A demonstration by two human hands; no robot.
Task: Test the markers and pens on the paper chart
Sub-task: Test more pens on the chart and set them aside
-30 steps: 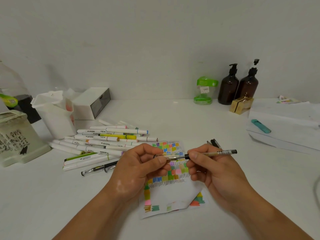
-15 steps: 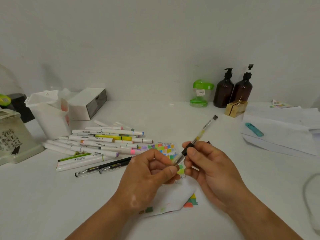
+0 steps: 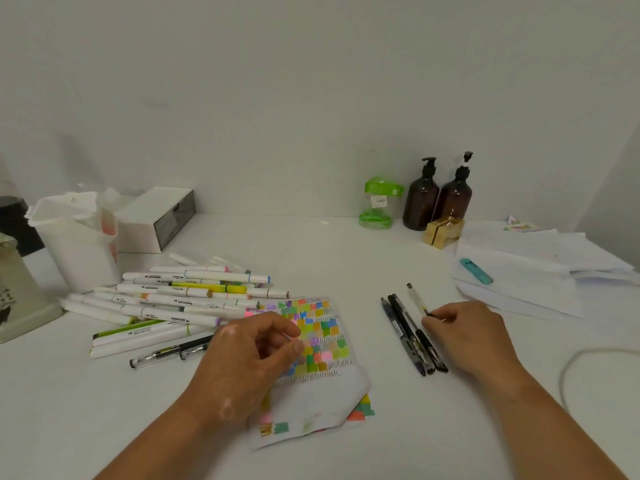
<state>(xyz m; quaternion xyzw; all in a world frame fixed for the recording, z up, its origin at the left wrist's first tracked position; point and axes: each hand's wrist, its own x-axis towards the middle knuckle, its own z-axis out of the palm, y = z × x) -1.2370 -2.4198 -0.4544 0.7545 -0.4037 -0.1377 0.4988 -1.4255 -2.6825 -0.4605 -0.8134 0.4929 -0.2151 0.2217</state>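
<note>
The paper chart (image 3: pixel 322 341), filled with coloured swatches and scribble rows, lies on the white table with its lower right corner folded. My left hand (image 3: pixel 249 362) hovers over the chart's left part, fingers loosely curled and holding nothing that I can see. Right of the chart, my right hand (image 3: pixel 471 334) pinches the near end of a clear pen (image 3: pixel 415 297), which lies low by the table beside three dark pens (image 3: pixel 405 327). A pile of white markers (image 3: pixel 180 296) sits left of the chart, with two clear-barrelled pens (image 3: pixel 166 353) in front of it.
A white tub (image 3: pixel 76 237) and a white box (image 3: pixel 156 220) stand at the back left. A green jar (image 3: pixel 379 202), two brown pump bottles (image 3: pixel 420 199) and a gold box (image 3: pixel 441 232) line the wall. Stacked papers (image 3: pixel 519 271) with a teal item (image 3: pixel 476 270) lie right; a cable (image 3: pixel 568 368) curves nearby.
Both hands held the clear pen above the chart. My left hand has let go and stays over the chart; my right hand has carried the pen right and down beside the dark pens.
</note>
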